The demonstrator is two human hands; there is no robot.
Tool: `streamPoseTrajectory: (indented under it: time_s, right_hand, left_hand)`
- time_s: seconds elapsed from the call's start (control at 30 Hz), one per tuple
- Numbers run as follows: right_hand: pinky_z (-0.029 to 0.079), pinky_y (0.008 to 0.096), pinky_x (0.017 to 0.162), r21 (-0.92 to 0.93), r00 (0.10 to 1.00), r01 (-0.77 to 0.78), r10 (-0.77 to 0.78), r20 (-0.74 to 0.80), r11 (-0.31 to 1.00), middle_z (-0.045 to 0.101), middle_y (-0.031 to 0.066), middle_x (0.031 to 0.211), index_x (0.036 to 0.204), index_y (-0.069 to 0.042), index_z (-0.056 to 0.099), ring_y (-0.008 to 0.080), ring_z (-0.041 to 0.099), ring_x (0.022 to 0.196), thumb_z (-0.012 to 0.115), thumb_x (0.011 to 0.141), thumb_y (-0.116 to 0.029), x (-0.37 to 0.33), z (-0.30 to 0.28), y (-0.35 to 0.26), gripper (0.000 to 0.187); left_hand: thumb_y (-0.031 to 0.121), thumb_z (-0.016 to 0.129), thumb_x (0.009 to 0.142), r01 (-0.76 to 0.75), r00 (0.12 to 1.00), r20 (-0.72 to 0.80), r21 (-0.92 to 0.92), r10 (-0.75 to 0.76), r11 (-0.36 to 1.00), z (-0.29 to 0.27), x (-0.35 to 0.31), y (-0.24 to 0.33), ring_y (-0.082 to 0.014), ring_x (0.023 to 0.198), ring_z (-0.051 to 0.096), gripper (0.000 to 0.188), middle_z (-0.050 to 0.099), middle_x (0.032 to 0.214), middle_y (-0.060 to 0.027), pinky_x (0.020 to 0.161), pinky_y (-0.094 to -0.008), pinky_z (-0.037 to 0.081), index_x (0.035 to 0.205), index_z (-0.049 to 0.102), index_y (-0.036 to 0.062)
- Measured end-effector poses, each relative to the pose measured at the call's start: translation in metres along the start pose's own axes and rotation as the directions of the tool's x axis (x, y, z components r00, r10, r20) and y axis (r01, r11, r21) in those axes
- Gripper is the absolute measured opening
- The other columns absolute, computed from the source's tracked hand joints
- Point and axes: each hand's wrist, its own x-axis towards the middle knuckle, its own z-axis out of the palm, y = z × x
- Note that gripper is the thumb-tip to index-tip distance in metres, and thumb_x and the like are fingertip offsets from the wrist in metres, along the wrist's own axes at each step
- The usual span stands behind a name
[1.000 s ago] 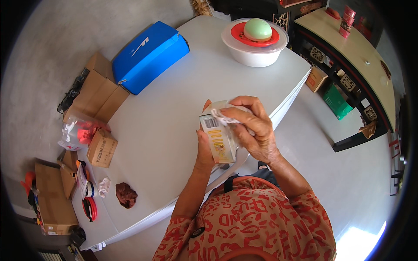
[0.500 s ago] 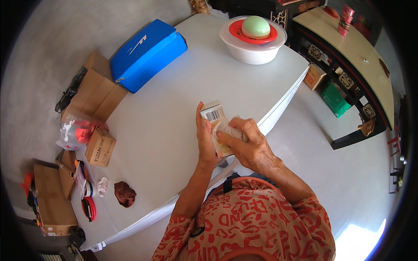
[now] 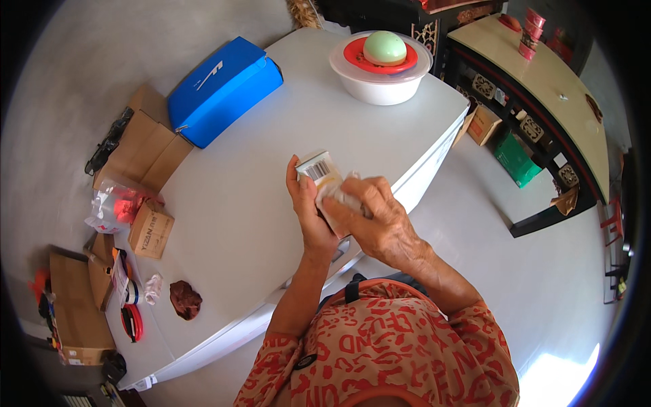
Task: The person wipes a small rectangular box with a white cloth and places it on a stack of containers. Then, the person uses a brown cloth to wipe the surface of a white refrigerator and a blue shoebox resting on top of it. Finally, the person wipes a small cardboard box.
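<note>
My left hand (image 3: 314,220) grips a small pale carton (image 3: 316,167) with a barcode near its top end, holding it tilted above the white table's front edge. Bunched in my right hand (image 3: 386,224) is a white cloth or tissue (image 3: 347,192), pressed against the carton's broad face. The fingers of that hand are curled around the wad and cover the lower part of the carton. The thumb of my left hand lies along one side of the carton.
A blue shoebox (image 3: 224,91) and brown cartons (image 3: 151,228) line the table's left side, near a crumpled dark red wad (image 3: 185,300). A lidded white basin (image 3: 380,89) bearing a green dome stands at the far end. A dark-framed counter (image 3: 542,108) stands to the right.
Both hands and the carton have shifted slightly left in the picture. The white cloth has moved a little up the carton's face. The surroundings also shift slightly with the view.
</note>
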Motion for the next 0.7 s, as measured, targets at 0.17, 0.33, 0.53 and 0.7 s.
streamPoseTrajectory:
  time_s: [0.17,0.33,0.53,0.7]
  right_hand:
    - [0.054,0.0303,0.070,0.074,0.995,0.062,-0.067,0.071,0.995,0.045,0.0054,0.117,0.107,-0.009,0.067,0.0258,0.051,0.094,0.073,0.059,0.002,-0.029,-0.021,0.010,0.050]
    - [0.053,0.0295,0.065,0.344,0.970,-0.225,0.175,0.169,0.912,0.045,0.0090,0.116,0.101,-0.009,0.069,0.0213,0.053,0.096,0.074,0.063,0.004,-0.072,-0.047,0.049,0.040]
    - [0.049,0.0312,0.061,0.259,0.984,-0.013,0.059,-0.169,0.966,0.049,0.0101,0.101,0.106,-0.009,0.054,0.0168,0.055,0.080,0.074,0.074,-0.002,-0.064,-0.072,0.074,0.038]
    - [0.047,0.0373,0.071,0.216,0.967,0.049,0.008,-0.254,0.975,0.047,0.0118,0.100,0.099,-0.010,0.053,0.0240,0.052,0.087,0.074,0.068,0.001,-0.064,-0.082,0.105,0.039]
  left_hand:
    - [0.052,0.038,0.095,-0.023,0.992,-0.128,-0.030,0.019,0.999,0.019,0.004,-0.011,-0.0166,0.093,0.058,0.052,0.057,0.110,-0.0054,0.077,-0.0330,0.049,0.123,0.050,0.0091]
    - [0.053,0.042,0.093,-0.041,0.969,-0.245,-0.118,0.010,0.992,0.065,0.010,-0.021,-0.0197,0.101,0.055,0.056,0.053,0.116,-0.0064,0.083,-0.0361,0.048,0.128,0.046,0.0099]
    - [0.054,0.049,0.089,0.024,0.995,-0.081,-0.288,-0.049,0.957,0.102,0.006,-0.056,-0.0203,0.105,0.054,0.058,0.051,0.119,-0.0061,0.086,-0.0374,0.047,0.128,0.045,0.0113]
    - [0.048,0.055,0.088,0.140,0.988,-0.032,-0.261,-0.153,0.955,0.143,0.004,-0.074,-0.0206,0.104,0.054,0.054,0.052,0.116,-0.0058,0.087,-0.0384,0.047,0.127,0.045,0.0119]
